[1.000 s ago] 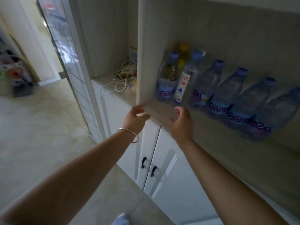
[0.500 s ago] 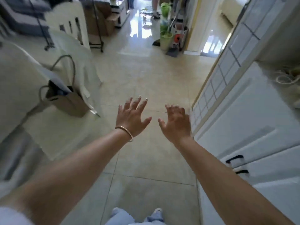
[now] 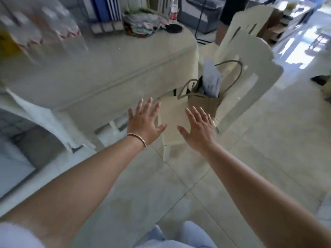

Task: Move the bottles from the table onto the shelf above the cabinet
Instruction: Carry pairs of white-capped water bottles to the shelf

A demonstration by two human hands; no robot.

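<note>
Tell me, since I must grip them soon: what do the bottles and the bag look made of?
Bottles: seemingly clear plastic with red-and-white labels, but too blurred to be sure. Bag: brown matte paper, judging by its stiff flat sides, with looped cord handles.

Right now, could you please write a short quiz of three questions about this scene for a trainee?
1. True or false: the left hand and the right hand both hold a bottle.
2. Where does the brown paper bag stand? A) on the table B) on the chair C) on the floor
3. Fill in: the blurred bottles on the table are at the far ____ of the picture.

Key:
1. False; both hands are open and empty.
2. B
3. left
</note>
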